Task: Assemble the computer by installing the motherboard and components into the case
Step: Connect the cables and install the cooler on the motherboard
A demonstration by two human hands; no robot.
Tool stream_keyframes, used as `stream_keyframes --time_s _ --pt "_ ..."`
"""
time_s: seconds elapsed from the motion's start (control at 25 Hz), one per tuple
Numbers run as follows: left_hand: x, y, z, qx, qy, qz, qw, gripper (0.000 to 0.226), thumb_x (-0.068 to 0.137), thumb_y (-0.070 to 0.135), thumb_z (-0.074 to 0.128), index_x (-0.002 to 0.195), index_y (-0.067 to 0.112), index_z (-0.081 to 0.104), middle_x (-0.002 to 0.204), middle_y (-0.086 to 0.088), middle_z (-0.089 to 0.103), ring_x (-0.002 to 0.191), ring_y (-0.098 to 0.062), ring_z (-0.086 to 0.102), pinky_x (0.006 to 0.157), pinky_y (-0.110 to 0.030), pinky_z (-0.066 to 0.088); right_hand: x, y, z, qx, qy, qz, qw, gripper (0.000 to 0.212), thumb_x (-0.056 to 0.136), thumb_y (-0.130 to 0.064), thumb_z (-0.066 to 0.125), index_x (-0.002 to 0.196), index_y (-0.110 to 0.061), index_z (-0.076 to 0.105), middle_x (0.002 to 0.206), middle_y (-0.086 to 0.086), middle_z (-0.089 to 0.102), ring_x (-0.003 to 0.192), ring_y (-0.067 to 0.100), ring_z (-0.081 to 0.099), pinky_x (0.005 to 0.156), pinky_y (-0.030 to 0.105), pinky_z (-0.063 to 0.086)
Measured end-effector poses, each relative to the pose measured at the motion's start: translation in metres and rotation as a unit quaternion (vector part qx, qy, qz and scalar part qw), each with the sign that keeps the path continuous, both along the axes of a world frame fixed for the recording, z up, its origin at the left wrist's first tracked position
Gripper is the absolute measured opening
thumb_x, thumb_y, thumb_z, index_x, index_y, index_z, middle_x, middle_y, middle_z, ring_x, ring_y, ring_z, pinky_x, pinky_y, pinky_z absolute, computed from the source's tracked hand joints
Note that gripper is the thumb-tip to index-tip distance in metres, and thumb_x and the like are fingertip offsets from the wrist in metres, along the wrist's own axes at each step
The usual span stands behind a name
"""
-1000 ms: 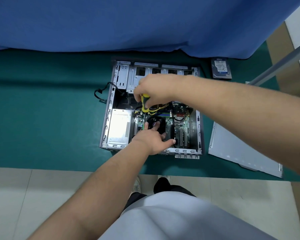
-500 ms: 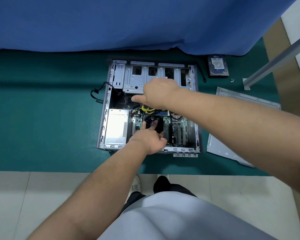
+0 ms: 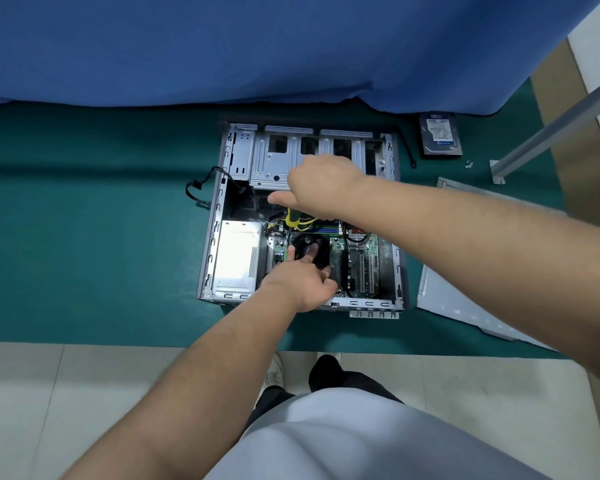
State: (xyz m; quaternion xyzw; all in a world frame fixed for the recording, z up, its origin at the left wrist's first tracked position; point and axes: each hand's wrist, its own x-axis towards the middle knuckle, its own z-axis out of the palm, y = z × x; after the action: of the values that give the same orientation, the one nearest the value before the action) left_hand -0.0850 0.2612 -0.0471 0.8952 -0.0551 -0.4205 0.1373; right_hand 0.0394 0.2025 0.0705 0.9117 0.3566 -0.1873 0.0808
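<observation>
Open case lying flat under both hands. Motherboard inside, below right wrist. Right hand fisted around yellow-handled screwdriver. Left hand fingers spread, resting on black fan.

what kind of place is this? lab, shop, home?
Probably a repair or training workbench, not a home. An open computer case lies on a green mat, a blue cloth hangs behind, and a loose hard drive sits nearby.

Yellow screwdriver; green motherboard; teal mat; blue curtain.
</observation>
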Motion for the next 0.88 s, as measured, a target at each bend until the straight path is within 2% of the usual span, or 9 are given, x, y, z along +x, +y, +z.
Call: stream_keyframes --time_s 0.08,0.16,0.28,0.36,0.44,0.6,0.68,0.8,0.88 --pt "0.000 0.000 0.001 0.002 0.000 0.002 1.000 0.063 0.095 0.053 0.025 0.155 0.039 0.040 0.172 0.004 -0.007 0.155 -0.040 -0.013 0.117 -0.057 0.034 -0.002 0.003 0.000 0.000 -0.023 -0.014 1.000 0.075 0.099 -0.075 0.025 0.066 -0.013 0.052 0.070 0.003 0.049 0.059 0.020 0.045 0.054 0.032 0.033" --pt "0.000 0.001 0.001 0.001 0.000 0.004 1.000 0.063 0.095 0.054 0.025 0.155 0.040 0.040 0.172 0.005 -0.007 0.156 -0.039 -0.013 0.117 -0.057 0.034 0.002 0.003 0.006 -0.007 0.018 0.016 1.000 0.071 0.096 -0.076 0.035 0.082 -0.012 0.062 0.080 0.004 0.056 0.068 0.021 0.052 0.056 0.034 0.040" --pt "0.000 0.001 0.000 0.000 -0.003 0.007 1.000 0.061 0.096 0.055 0.026 0.153 0.041 0.042 0.172 0.005 -0.007 0.156 -0.038 -0.012 0.117 -0.054 0.035 0.017 0.000 0.018 0.004 0.085 0.114 0.990 0.042 0.095 -0.048 0.068 0.130 -0.025 0.062 0.115 0.004 0.062 0.109 0.026 0.057 0.077 0.040 0.049" --pt "0.000 0.000 0.000 0.003 -0.003 0.003 1.000 0.060 0.097 0.054 0.025 0.153 0.040 0.043 0.172 0.005 -0.006 0.156 -0.038 -0.012 0.117 -0.054 0.034 0.020 -0.001 0.023 0.020 0.080 0.144 0.986 0.040 0.094 -0.031 0.071 0.134 -0.030 0.062 0.118 0.002 0.062 0.116 0.026 0.054 0.071 0.035 0.043" --pt "0.000 0.000 0.000 0.002 -0.004 0.006 1.000 0.060 0.097 0.054 0.025 0.153 0.040 0.043 0.172 0.005 -0.005 0.156 -0.038 -0.012 0.117 -0.054 0.034 0.014 -0.001 0.017 0.028 0.035 0.118 0.992 0.031 0.098 -0.042 0.064 0.122 -0.022 0.067 0.104 0.005 0.062 0.099 0.028 0.058 0.056 0.030 0.033" --pt "0.000 0.001 -0.001 -0.006 -0.007 0.009 1.000 0.060 0.097 0.053 0.026 0.154 0.041 0.041 0.172 0.005 -0.005 0.156 -0.040 -0.011 0.118 -0.055 0.033 -0.008 -0.001 -0.006 0.006 -0.059 0.012 0.998 0.065 0.103 -0.067 0.033 0.070 -0.013 0.053 0.067 0.002 0.047 0.057 0.022 0.045 0.050 0.029 0.027" --pt "0.000 0.001 -0.001 -0.007 -0.005 0.012 1.000 0.060 0.096 0.054 0.026 0.154 0.042 0.041 0.172 0.006 -0.005 0.156 -0.040 -0.011 0.118 -0.055 0.034 -0.012 0.002 -0.009 0.007 -0.085 0.006 0.996 0.070 0.100 -0.072 0.028 0.065 -0.015 0.047 0.065 0.001 0.045 0.053 0.019 0.039 0.049 0.029 0.025" --pt "0.000 0.001 -0.001 -0.001 -0.005 0.011 1.000 0.062 0.094 0.056 0.026 0.152 0.043 0.043 0.172 0.007 -0.005 0.156 -0.039 -0.010 0.117 -0.054 0.035 -0.003 0.003 0.002 0.005 0.018 0.059 0.998 0.061 0.095 -0.073 0.047 0.097 -0.014 0.061 0.085 0.002 0.054 0.071 0.020 0.050 0.056 0.032 0.036" --pt "-0.001 0.001 -0.001 0.000 -0.010 0.007 1.000 0.064 0.092 0.058 0.024 0.152 0.044 0.043 0.172 0.008 -0.004 0.157 -0.038 -0.009 0.117 -0.054 0.035 0.007 0.004 0.010 0.014 0.073 0.135 0.988 0.045 0.096 -0.050 0.065 0.131 -0.024 0.058 0.111 0.003 0.057 0.093 0.020 0.050 0.069 0.035 0.040"
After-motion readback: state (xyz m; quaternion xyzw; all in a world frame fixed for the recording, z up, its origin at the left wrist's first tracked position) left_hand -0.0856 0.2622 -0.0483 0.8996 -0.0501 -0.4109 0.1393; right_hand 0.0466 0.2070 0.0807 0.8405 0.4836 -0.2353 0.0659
